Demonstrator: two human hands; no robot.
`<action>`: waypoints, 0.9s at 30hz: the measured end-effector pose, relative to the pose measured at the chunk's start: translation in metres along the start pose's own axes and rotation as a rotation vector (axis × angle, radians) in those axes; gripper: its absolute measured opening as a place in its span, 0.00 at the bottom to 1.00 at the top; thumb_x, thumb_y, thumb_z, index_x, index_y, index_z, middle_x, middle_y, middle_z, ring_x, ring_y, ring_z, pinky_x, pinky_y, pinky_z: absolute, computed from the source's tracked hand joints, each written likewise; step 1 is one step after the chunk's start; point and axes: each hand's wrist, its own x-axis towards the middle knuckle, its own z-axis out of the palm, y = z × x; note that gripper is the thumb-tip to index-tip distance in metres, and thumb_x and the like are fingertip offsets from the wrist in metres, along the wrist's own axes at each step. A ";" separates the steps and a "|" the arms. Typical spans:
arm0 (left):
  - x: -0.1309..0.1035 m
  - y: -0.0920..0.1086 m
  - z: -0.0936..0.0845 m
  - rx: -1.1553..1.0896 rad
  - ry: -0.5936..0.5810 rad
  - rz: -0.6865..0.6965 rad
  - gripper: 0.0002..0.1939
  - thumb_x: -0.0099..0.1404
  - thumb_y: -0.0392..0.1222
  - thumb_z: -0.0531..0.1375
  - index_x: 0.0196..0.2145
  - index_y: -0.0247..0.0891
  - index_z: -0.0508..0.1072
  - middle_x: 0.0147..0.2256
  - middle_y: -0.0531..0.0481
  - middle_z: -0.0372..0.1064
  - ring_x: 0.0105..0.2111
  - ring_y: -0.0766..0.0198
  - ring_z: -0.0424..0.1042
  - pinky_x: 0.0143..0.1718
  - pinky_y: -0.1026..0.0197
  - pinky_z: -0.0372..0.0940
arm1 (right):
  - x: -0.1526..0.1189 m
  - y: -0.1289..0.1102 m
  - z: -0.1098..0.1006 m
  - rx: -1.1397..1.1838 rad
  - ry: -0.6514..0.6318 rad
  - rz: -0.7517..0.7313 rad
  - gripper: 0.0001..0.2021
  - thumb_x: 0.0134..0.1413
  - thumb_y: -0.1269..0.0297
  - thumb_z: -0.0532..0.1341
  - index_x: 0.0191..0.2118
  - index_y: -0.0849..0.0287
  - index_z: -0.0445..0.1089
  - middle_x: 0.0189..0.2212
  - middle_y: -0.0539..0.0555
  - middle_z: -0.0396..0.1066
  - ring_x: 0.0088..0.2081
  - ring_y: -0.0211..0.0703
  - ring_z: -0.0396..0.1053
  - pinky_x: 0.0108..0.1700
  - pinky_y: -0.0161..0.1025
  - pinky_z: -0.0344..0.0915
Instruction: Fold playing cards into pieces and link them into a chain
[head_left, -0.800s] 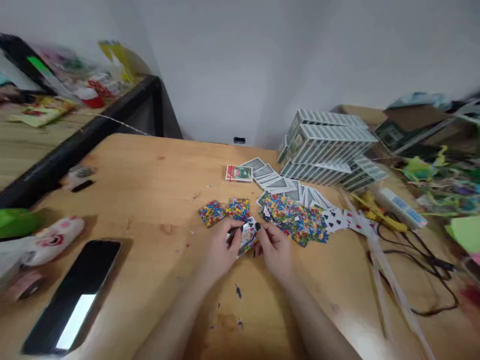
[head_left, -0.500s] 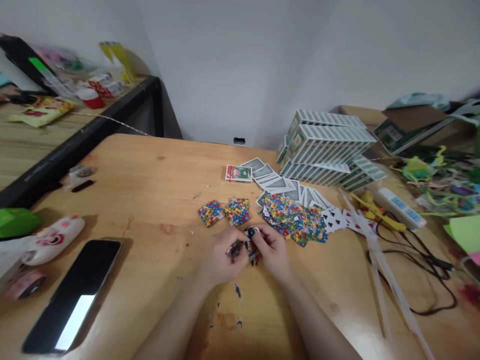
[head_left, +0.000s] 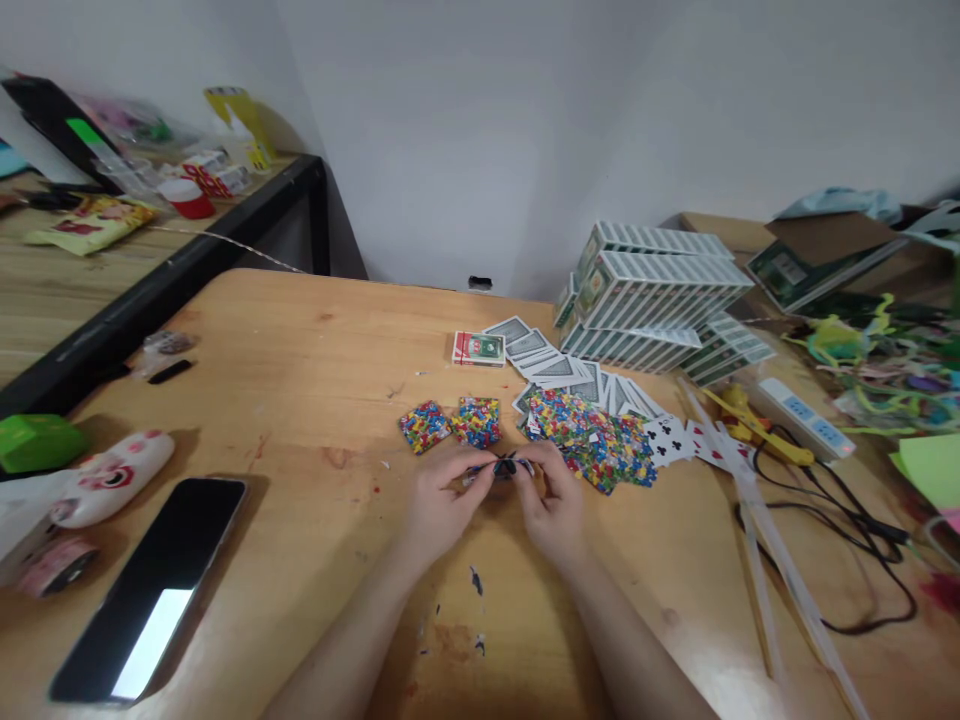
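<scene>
My left hand (head_left: 444,500) and my right hand (head_left: 549,500) meet near the middle of the table, fingertips pinched together on a small, dark-edged piece (head_left: 505,466) seen nearly edge-on. It is too small to name. Just beyond my hands lie two small multicoloured squares, one on the left (head_left: 424,427) and one on the right (head_left: 477,421). A spread pile of similar multicoloured pieces (head_left: 600,440) lies to the right of my right hand. Behind that pile fan out patterned playing cards (head_left: 555,368), beside a red and green card box (head_left: 479,348).
Stacked card boxes (head_left: 660,290) stand at the back right. A power strip (head_left: 806,415), black cable (head_left: 840,520) and clear strips (head_left: 772,550) lie on the right. A phone (head_left: 150,590) and white toy (head_left: 112,480) are at left.
My hands have turned so their fingertips face each other, and the piece between them now shows edge-on. My left hand has shifted slightly left. The objects on the table have not moved.
</scene>
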 end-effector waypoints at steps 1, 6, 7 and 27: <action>0.000 0.002 0.000 0.005 -0.006 0.007 0.06 0.57 0.36 0.57 0.32 0.38 0.74 0.29 0.49 0.73 0.29 0.66 0.71 0.33 0.64 0.66 | 0.002 -0.002 -0.001 -0.018 -0.009 -0.030 0.05 0.53 0.71 0.54 0.34 0.56 0.65 0.29 0.52 0.66 0.34 0.42 0.64 0.37 0.41 0.62; -0.003 0.010 0.001 0.078 -0.066 -0.024 0.10 0.56 0.34 0.56 0.35 0.39 0.75 0.29 0.51 0.75 0.27 0.68 0.72 0.28 0.69 0.67 | 0.004 -0.007 -0.004 -0.101 0.015 -0.119 0.06 0.52 0.74 0.54 0.32 0.56 0.65 0.28 0.52 0.66 0.33 0.42 0.64 0.37 0.41 0.61; -0.004 0.011 0.001 0.089 -0.077 -0.036 0.10 0.56 0.34 0.56 0.35 0.39 0.75 0.29 0.51 0.75 0.26 0.69 0.71 0.26 0.70 0.66 | 0.003 -0.007 -0.003 -0.111 0.025 -0.124 0.06 0.52 0.74 0.54 0.32 0.56 0.65 0.28 0.52 0.66 0.33 0.42 0.64 0.36 0.41 0.61; -0.009 0.005 0.004 0.013 -0.213 -0.150 0.20 0.53 0.29 0.52 0.43 0.40 0.70 0.34 0.51 0.74 0.28 0.68 0.71 0.24 0.70 0.65 | 0.002 -0.001 -0.007 -0.040 0.137 0.047 0.04 0.50 0.71 0.56 0.28 0.57 0.66 0.25 0.50 0.65 0.30 0.41 0.63 0.33 0.39 0.60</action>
